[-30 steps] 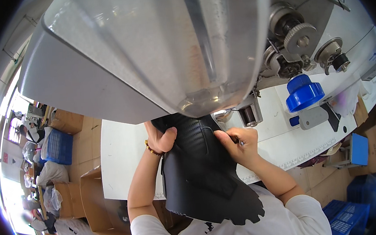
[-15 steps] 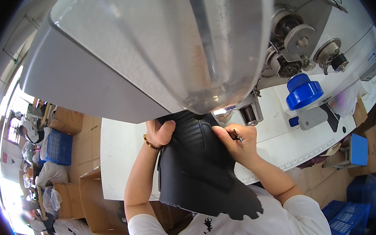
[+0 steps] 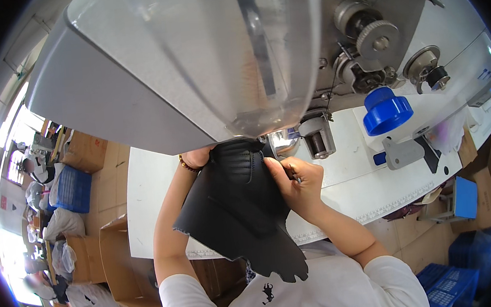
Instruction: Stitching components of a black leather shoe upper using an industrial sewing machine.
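A black, leather-like piece (image 3: 233, 212) with stitched rows and a ragged near edge hangs from beneath the head of a grey sewing machine (image 3: 113, 89). At its far left edge my left hand (image 3: 198, 156) grips it; the machine head hides most of those fingers. My right hand (image 3: 301, 188) is closed at the piece's right edge, thumb on the stitched part. Tucked in the curled right fingers is a small dark tool with a metallic tip (image 3: 297, 179), its kind unclear. The needle area is hidden behind the clear plastic guard (image 3: 250, 66).
The white table (image 3: 341, 195) has a ruler strip (image 3: 376, 208) along its near edge. Right of the work are a metal cylinder part (image 3: 318, 139), a blue knob (image 3: 387, 111) and thread tension dials (image 3: 378, 38). Cardboard boxes (image 3: 122, 267) and blue crates (image 3: 449, 287) stand below.
The black piece has swung, its near end shifting left. My left hand has slid farther under the machine head, and my right hand has moved slightly left and away with the piece.
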{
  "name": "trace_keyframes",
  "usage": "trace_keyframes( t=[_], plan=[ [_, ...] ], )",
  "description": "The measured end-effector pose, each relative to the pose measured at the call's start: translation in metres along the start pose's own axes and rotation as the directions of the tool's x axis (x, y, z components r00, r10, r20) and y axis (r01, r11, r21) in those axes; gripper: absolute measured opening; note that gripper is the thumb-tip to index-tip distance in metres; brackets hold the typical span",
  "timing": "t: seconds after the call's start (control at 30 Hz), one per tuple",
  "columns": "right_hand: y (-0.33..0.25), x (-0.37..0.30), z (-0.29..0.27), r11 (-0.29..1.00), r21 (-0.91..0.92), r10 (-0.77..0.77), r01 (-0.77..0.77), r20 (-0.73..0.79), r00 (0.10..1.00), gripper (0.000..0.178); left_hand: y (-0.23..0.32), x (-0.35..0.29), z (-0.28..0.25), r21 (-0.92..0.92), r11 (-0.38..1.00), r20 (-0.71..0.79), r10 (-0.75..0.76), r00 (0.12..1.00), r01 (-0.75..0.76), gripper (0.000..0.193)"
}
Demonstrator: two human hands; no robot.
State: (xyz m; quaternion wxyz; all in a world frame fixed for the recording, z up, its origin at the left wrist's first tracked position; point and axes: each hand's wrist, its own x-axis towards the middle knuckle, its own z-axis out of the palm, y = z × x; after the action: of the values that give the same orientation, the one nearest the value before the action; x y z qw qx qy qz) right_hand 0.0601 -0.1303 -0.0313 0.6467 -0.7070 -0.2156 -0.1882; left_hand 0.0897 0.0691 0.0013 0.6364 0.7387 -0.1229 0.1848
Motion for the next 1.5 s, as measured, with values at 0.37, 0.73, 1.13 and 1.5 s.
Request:
trace_keyframes(
  t=[0.37,0.73,1.13,1.5],
  plan=[
    [0.016,0.041,-0.212,0.972,0.178,0.071,0.154,-0.846,0.528,0.017,-0.003,0.007,-0.004,-0.016,1.0,0.031,0.011,0.999,-0.011,0.049],
    [0.088,0.186,-0.501,0.852,0.523,0.336,0.038,-0.599,0.727,0.048,-0.008,0.008,-0.003,-0.035,0.999,0.075,0.038,0.996,-0.035,0.059],
    [0.038,0.241,-0.578,0.96,0.281,0.142,-0.015,-0.436,0.889,0.057,0.012,-0.018,-0.034,0.347,0.833,0.361,0.305,0.881,-0.431,0.074],
    [-0.037,0.1,-0.351,0.983,-0.095,-0.17,0.156,-0.784,0.597,0.062,0.051,-0.08,-0.113,0.63,0.731,0.275,0.105,0.956,-0.262,0.074]
  ],
)
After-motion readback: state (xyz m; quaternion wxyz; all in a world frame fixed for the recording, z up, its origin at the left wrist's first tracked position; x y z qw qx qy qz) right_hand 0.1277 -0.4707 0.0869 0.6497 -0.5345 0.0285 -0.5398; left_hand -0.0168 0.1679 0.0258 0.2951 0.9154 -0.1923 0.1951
